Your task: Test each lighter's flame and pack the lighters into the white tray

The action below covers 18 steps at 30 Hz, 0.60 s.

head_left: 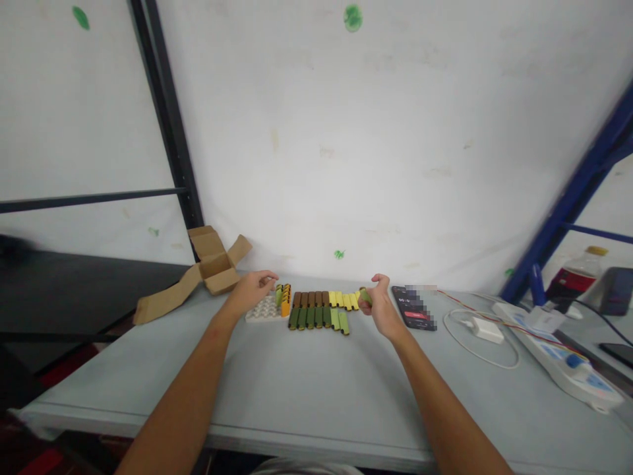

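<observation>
Two rows of small coloured sticks point(321, 309) lie side by side on the grey table point(306, 389): brown and yellow ones behind, dark and light green ones in front. My right hand point(380, 305) is closed on a light green stick point(366, 295) at the right end of the rows. My left hand point(252, 290) rests with curled fingers over a white holed tray point(263, 310), next to a few orange and green sticks point(283, 298) standing in it. What its fingers hold, if anything, is hidden.
An opened cardboard box point(205, 269) lies at the back left. A phone point(414, 307) sits right of my right hand, then a white charger with cable point(487, 330) and a power strip point(564, 356). A drink bottle point(576, 274) stands far right against the white wall.
</observation>
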Tool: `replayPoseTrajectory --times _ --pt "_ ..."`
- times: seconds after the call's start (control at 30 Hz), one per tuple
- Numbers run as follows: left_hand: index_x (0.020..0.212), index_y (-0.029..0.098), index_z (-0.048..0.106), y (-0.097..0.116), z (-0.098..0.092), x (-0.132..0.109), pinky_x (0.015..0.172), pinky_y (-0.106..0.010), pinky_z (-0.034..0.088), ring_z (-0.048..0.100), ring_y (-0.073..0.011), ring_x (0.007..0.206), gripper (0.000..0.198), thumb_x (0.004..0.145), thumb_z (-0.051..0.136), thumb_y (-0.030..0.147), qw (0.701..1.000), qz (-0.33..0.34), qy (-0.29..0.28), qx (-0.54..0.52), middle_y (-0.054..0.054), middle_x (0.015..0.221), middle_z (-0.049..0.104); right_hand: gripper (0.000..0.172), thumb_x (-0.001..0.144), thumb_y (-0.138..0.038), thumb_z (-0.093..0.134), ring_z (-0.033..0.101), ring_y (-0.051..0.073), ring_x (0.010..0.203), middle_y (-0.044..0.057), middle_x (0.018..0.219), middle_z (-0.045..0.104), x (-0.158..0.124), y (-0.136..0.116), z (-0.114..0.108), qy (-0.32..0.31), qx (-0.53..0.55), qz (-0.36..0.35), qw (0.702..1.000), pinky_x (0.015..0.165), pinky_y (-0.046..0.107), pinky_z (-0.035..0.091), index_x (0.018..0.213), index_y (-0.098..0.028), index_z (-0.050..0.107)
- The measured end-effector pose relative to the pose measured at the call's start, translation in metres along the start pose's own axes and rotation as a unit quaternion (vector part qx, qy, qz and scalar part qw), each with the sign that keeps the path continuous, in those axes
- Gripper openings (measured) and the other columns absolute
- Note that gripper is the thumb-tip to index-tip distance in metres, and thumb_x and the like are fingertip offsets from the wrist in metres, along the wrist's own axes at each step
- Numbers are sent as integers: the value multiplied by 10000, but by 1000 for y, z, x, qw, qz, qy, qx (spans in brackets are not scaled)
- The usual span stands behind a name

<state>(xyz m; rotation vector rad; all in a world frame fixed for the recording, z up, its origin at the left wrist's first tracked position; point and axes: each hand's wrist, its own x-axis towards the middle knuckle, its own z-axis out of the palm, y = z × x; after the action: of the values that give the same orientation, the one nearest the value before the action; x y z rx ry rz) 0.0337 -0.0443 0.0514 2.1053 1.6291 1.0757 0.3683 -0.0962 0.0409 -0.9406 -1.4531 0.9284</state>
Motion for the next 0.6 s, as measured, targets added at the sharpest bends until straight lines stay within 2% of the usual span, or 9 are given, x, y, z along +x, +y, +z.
replayPoseTrajectory --times 0.17,0.4,0.6 --pt "975 157 720 0 1 -1 627 -300 500 706 -235 686 395 779 519 435 1000 -5 -7 -4 -64 763 747 246 858 -387 444 320 115 521 -83 665 347 -1 -3 3 -21 34 21 999 518 232 286 980 -272 265" --pt "994 154 711 -2 1 -1 638 -305 507 704 -231 698 407 791 500 436 1000 1 -8 2 -65 770 753 351 843 -353 498 389 133 569 -103 629 372 -9 -11 9 0 -41 7 999 587 256 319 1054 -253 236" --pt "975 170 718 -2 1 0 615 -305 504 701 -237 700 383 772 529 434 1000 -6 -6 -8 -58 743 750 249 834 -307 411 366 125 526 -79 668 377 -10 -13 12 -8 -25 10 1000 521 252 309 1022 -251 257"
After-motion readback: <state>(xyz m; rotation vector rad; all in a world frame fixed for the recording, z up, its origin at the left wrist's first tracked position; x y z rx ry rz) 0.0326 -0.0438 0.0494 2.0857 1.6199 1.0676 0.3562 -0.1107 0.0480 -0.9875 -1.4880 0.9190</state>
